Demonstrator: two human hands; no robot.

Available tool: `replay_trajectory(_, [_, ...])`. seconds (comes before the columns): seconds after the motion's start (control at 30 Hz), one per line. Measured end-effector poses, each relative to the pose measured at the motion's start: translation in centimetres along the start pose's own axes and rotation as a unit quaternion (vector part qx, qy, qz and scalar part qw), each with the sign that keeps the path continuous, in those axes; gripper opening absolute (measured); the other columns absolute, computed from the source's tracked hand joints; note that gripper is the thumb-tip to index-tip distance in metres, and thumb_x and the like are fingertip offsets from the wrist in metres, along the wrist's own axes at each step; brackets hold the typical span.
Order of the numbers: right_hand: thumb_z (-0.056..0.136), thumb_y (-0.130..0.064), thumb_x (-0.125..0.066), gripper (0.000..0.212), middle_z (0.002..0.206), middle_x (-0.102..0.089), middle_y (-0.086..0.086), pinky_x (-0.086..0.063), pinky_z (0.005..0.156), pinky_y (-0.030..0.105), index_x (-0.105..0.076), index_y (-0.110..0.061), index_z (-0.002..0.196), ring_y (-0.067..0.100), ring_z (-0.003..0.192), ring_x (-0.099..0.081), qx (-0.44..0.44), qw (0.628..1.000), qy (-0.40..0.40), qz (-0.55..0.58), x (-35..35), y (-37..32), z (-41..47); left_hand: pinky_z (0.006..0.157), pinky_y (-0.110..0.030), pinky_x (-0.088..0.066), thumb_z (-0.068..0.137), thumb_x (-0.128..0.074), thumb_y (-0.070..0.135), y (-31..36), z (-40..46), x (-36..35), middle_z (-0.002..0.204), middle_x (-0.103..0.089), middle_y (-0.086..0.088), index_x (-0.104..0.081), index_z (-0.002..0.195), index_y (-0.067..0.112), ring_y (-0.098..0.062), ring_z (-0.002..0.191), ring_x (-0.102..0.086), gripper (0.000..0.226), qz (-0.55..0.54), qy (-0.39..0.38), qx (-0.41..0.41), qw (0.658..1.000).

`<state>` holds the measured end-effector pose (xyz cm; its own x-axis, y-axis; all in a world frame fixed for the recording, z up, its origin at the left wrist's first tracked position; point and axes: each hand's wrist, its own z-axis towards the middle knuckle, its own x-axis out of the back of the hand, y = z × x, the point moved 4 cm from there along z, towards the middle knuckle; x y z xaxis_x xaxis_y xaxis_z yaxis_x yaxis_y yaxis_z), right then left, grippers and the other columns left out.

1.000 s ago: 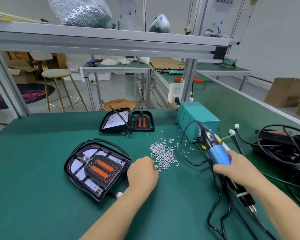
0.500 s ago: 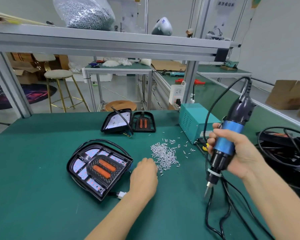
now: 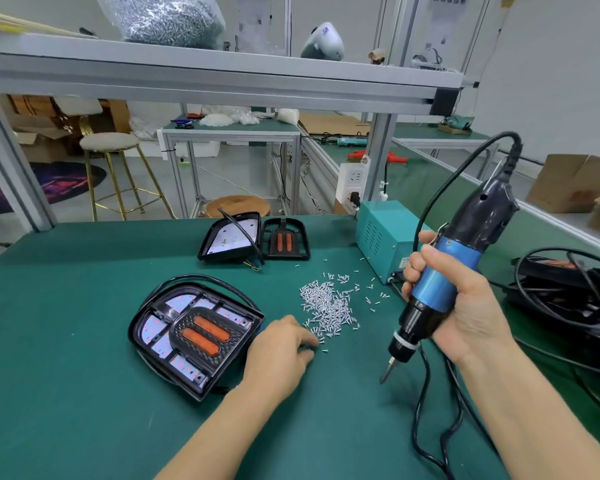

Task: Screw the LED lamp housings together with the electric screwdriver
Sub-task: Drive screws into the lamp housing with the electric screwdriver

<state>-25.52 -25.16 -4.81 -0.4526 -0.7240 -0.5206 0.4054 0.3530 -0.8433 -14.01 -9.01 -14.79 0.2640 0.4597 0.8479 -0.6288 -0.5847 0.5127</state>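
Note:
A black LED lamp housing (image 3: 153, 344) with two orange lenses lies on the green mat at centre left. Just right of it, my left hand (image 3: 278, 351) rests on the mat, its thumb and fingertips pinching a small screw at the near edge of a loose screw pile (image 3: 326, 306). My right hand (image 3: 465, 306) grips the blue and black electric screwdriver (image 3: 440, 282) upright above the mat. The screwdriver's bit (image 3: 385, 374) points down, right of the pile and touching nothing. A second open housing (image 3: 231, 237) and a cover piece (image 3: 284, 239) lie farther back.
A teal power box (image 3: 378, 237) stands behind the screws, with the screwdriver cord looping down across the mat. More black parts and tangled cables (image 3: 568, 299) sit at the right. A metal shelf (image 3: 222, 74) overhead carries a bag of screws (image 3: 163, 19).
My right hand picked the screwdriver up off the mat and turned it upright, bit down. My left hand has slid right to the near edge of the screw pile.

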Motion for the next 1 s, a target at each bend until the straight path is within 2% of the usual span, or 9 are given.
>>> replay_trajectory(0.1, [0.07,-0.015,-0.064,0.028,0.067,-0.051,-0.003,-0.047,0.056,0.019,-0.059,-0.019,0.097,0.011,0.06,-0.05,0.006,1.0,0.004,0.0,-0.2,0.0,-0.3,0.077,-0.026,-0.039,0.09,-0.058,0.025,0.2,0.1,0.1,0.101,-0.056,0.011,-0.07,0.095,0.031,-0.013,0.099,-0.053,0.014,0.021,0.012,-0.014,1.0])
replay_trajectory(0.2, [0.071,-0.014,-0.063,0.025,0.067,-0.051,-0.004,-0.047,0.056,0.019,-0.058,-0.02,0.095,0.01,0.06,-0.05,0.022,0.999,0.009,0.026,-0.5,0.0,-0.5,0.081,-0.03,-0.042,0.092,-0.054,0.024,0.6,-0.1,-0.1,0.098,-0.057,0.01,-0.066,0.091,0.027,-0.012,0.096,-0.052,0.012,0.025,0.013,-0.034,0.999])
replay_trajectory(0.27, [0.071,-0.014,-0.062,0.025,0.067,-0.052,-0.005,-0.048,0.057,0.019,-0.059,-0.02,0.095,0.009,0.059,-0.052,0.036,0.997,0.019,0.059,-0.7,-0.1,-0.6,0.074,-0.026,-0.043,0.09,-0.057,0.018,0.7,-0.6,0.4,0.084,-0.061,0.011,-0.065,0.082,0.025,-0.008,0.079,-0.054,0.013,-0.079,0.038,-0.019,0.996])
replay_trajectory(0.37, [0.072,-0.012,-0.061,0.026,0.067,-0.052,-0.005,-0.048,0.058,0.018,-0.059,-0.021,0.097,0.007,0.057,-0.051,0.054,0.99,0.036,0.123,-1.3,-0.4,-0.7,0.057,-0.015,-0.042,0.081,-0.066,0.005,0.4,-1.6,1.5,0.06,-0.064,0.009,-0.07,0.069,0.021,-0.004,0.055,-0.052,0.02,-0.342,0.038,0.051,0.938])
replay_trajectory(0.5, [0.072,-0.014,-0.059,0.023,0.064,-0.051,-0.007,-0.046,0.057,0.018,-0.06,-0.022,0.094,0.005,0.053,-0.049,0.072,0.974,0.037,0.213,-3.0,-0.7,-0.5,0.054,-0.017,-0.048,0.074,-0.073,-0.003,0.2,-2.6,3.4,0.064,-0.067,-0.007,-0.078,0.071,0.015,-0.009,0.055,-0.056,0.019,-0.541,0.04,0.104,0.833])
replay_trajectory(0.57, [0.073,-0.014,-0.058,0.02,0.063,-0.051,-0.008,-0.046,0.057,0.017,-0.06,-0.022,0.092,0.004,0.052,-0.049,0.084,0.966,0.027,0.244,-4.3,-0.9,-0.4,0.055,-0.018,-0.049,0.065,-0.077,0.003,0.3,-3.0,4.6,0.07,-0.069,-0.012,-0.078,0.073,0.013,-0.011,0.057,-0.057,0.013,-0.581,0.04,0.102,0.806])
replay_trajectory(0.67, [0.074,-0.014,-0.056,0.018,0.062,-0.051,-0.009,-0.046,0.056,0.017,-0.06,-0.022,0.09,0.003,0.052,-0.049,0.103,0.956,0.006,0.275,-6.4,-1.1,-0.3,0.056,-0.017,-0.049,0.054,-0.076,0.015,0.2,-3.4,6.4,0.073,-0.07,-0.013,-0.075,0.074,0.009,-0.012,0.058,-0.058,0.021,-0.615,0.057,0.092,0.781])
replay_trajectory(0.9, [0.077,-0.013,-0.055,0.017,0.062,-0.051,-0.008,-0.044,0.056,0.018,-0.058,-0.022,0.091,0.004,0.051,-0.048,0.102,0.954,-0.031,0.282,-10.0,0.0,-0.2,0.056,-0.019,-0.052,0.062,-0.069,0.01,-1.0,-4.7,7.8,0.074,-0.07,-0.011,-0.076,0.071,0.009,-0.012,0.059,-0.06,0.012,-0.683,0.079,0.12,0.717])
replay_trajectory(1.0, [0.076,-0.013,-0.055,0.017,0.062,-0.05,-0.008,-0.044,0.056,0.018,-0.058,-0.023,0.09,0.004,0.051,-0.048,0.101,0.955,-0.036,0.275,-10.8,0.4,-0.3,0.056,-0.019,-0.052,0.064,-0.068,0.009,-1.2,-5.2,8.1,0.073,-0.07,-0.01,-0.077,0.073,0.008,-0.011,0.059,-0.06,0.013,-0.697,0.077,0.119,0.703])
